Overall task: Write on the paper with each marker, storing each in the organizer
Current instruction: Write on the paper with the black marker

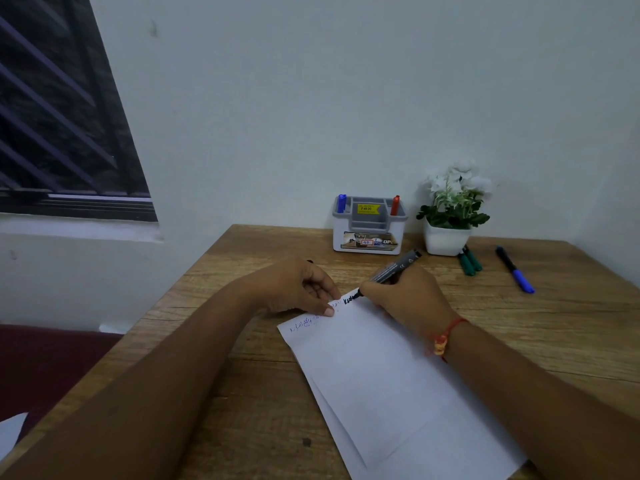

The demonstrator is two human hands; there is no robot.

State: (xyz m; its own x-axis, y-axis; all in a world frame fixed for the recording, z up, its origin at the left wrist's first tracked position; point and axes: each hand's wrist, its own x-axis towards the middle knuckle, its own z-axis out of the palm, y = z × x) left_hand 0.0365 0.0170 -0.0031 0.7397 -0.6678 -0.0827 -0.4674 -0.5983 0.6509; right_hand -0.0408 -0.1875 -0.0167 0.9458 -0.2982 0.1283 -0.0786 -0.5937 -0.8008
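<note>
Right hand (pixel 405 299) grips black marker (pixel 394 268); left hand (pixel 298 289) pins paper (pixel 391 382); organizer (pixel 367 225) sticker "49.00".

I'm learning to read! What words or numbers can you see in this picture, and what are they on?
"49.00": yellow sticker inside the organizer.
"42" and "OP", cut off at the edge: front label of the organizer.
Black writing by the marker tip on the paper: too scribbly to read.
Faint blue writing on the paper: unreadable.
Print on the marker: too small.
</note>
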